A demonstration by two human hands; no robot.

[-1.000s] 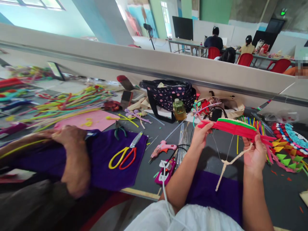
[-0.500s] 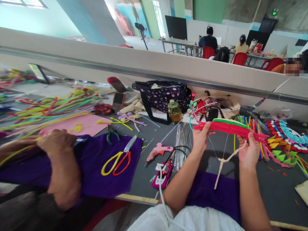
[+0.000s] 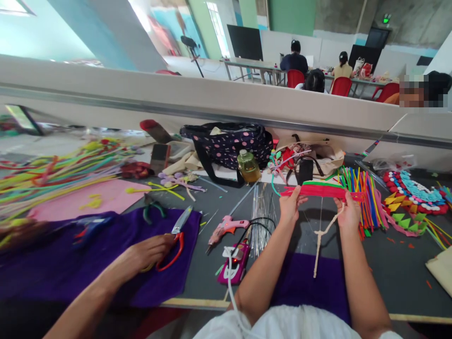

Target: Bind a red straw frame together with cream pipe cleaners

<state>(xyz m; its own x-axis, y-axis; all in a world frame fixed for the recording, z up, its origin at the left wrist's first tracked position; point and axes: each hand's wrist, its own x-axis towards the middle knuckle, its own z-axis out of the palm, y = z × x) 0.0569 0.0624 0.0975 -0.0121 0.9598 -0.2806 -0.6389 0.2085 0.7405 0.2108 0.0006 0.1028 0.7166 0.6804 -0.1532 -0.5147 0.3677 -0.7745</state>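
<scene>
My left hand (image 3: 291, 207) pinches the left end of a red strip of craft material (image 3: 319, 190) with a green edge along its top. The strip's other end is between the fingers of my right hand (image 3: 349, 215). From near my right fingers hangs a cream fuzzy Y-shaped stem (image 3: 318, 254), joined to the strip by thin wires. Its lower end hangs over a purple cloth (image 3: 307, 282) in front of me. Both hands are raised above the dark table, holding the strip roughly level.
To my left a co-worker's hand (image 3: 151, 252) grips red-and-yellow-handled scissors (image 3: 182, 221). A pink glue gun (image 3: 226, 228), a magenta power box (image 3: 235, 266) and thin wires (image 3: 262, 221) lie between us. Behind stand a bottle (image 3: 249, 167) and a dotted bag (image 3: 226, 143). Coloured stems (image 3: 363, 197) lie right.
My hands still hold the red strip, which now tilts more toward edge-on. The co-worker's hand has reached onto the scissors. The whole view has shifted slightly.
</scene>
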